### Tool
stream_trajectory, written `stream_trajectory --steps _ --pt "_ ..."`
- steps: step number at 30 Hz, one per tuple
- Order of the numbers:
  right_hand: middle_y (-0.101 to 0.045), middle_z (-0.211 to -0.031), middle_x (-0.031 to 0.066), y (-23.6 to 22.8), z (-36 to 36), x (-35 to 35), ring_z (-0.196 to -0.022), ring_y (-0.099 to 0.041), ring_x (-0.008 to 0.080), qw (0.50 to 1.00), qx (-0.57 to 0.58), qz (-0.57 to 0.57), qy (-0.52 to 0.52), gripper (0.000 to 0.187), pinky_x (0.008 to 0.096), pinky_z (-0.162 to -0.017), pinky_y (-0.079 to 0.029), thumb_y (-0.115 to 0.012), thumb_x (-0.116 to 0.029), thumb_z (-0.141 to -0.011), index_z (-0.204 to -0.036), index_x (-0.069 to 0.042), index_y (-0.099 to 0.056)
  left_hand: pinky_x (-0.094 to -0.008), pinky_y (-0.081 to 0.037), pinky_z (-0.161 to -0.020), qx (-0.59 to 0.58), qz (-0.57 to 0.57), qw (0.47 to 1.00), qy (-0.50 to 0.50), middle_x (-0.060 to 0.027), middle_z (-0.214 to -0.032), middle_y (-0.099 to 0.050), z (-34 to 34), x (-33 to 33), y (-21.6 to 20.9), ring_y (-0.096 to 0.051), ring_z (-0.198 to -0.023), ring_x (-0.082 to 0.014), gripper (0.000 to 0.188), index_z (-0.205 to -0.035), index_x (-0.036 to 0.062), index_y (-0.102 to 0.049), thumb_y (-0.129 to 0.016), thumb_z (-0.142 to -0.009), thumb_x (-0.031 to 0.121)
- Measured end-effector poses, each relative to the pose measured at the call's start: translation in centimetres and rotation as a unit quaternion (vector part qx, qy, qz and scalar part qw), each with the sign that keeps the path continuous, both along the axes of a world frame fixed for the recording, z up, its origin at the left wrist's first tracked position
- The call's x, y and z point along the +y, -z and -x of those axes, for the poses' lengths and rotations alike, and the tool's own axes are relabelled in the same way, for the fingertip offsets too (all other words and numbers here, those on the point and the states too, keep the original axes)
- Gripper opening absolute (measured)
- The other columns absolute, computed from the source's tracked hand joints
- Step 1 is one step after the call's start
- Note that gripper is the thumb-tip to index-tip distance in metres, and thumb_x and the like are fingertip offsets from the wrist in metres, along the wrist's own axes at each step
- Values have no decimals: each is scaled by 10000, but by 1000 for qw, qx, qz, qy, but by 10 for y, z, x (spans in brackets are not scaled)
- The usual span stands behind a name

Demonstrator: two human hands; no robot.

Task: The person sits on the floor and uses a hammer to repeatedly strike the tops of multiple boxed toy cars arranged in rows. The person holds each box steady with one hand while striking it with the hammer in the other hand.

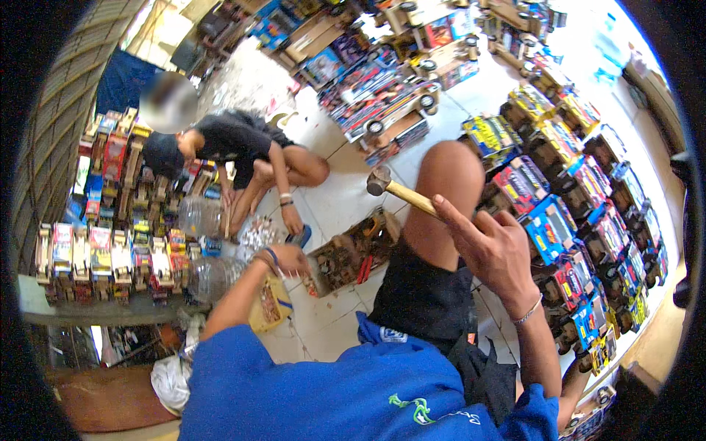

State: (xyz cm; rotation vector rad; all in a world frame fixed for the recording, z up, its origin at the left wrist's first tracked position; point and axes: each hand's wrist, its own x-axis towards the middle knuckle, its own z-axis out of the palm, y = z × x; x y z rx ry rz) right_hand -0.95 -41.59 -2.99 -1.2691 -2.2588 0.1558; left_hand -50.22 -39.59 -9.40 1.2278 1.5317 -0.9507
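My right hand [494,250] is wrapped round the wooden handle of a hammer [409,195], its index finger stretched along the handle. The metal head points up and left, above the floor beside my raised knee. Lower on the left, my left hand [288,262] reaches out with fingers loosely extended and nothing visible in them. It hovers between a compartmented wooden box [334,266] of small parts and a yellow container [273,314] holding small pieces. Red-handled pliers [365,269] lie on the box.
A co-worker in dark clothes [235,143] sits on the floor at the left, near a pile of small pieces [259,235]. Clear plastic jugs [202,214] stand close by. Rows of wooden toy trucks [551,228] fill the right; others crowd the far side [379,99] and left shelf [103,253].
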Motion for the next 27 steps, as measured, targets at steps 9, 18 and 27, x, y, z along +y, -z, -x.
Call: stream_trajectory --steps 9,18,27 --pt "-578 -808 41 -2 37 13 -629 -574 238 989 -133 46 -50 757 363 -688 -504 -644 -161 -829 -1543 -320 -449 -465 -578 -803 38 -358 931 -59 -261 -1056 -714 43 -117 265 -702 -975 -385 279 -1042 8 -722 -721 -901 249" --pt "-564 -797 35 -4 52 13 -623 -582 249 989 -125 65 -35 709 366 -616 -519 -658 -159 -851 -1519 -323 -487 -504 -579 -838 165 -389 820 -386 -265 -1051 -704 32 -132 424 -682 -1016 -430 328 -1069 -18 -690 -734 -879 246" --pt "-562 -793 36 0 56 12 -630 -587 239 992 -101 64 -31 617 372 -621 -534 -656 -174 -909 -1494 -319 -521 -505 -560 -892 100 -414 861 -279 -250 -1118 -700 28 -134 303 -671 -1043 -435 383 -1054 -20 -680 -773 -855 294"
